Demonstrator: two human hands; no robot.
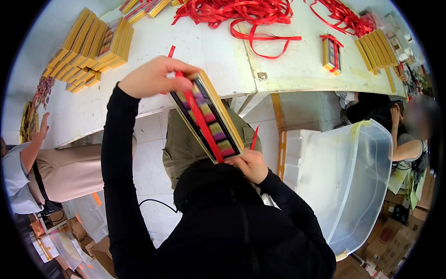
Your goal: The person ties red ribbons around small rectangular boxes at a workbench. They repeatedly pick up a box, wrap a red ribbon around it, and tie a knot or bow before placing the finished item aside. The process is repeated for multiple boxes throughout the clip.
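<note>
A workshop, stacked gold boxes [88, 39] are standing near the tabletop's [204, 51] left edge, red ribbons [237, 11] are cluttering its far edge, co-workers [65, 168] are flanking it, cardboard boxes [386, 242] are lying nearby

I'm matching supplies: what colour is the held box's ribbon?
The ribbon is red, clearest in the head view.

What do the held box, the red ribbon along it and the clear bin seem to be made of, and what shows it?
Box: probably cardboard, golden, with crisp, straight edges; its finish is hard to judge. Ribbon: perhaps satin or plastic, a smooth, flat band with some sheen. Bin: likely plastic, smooth and hazily see-through.
</note>
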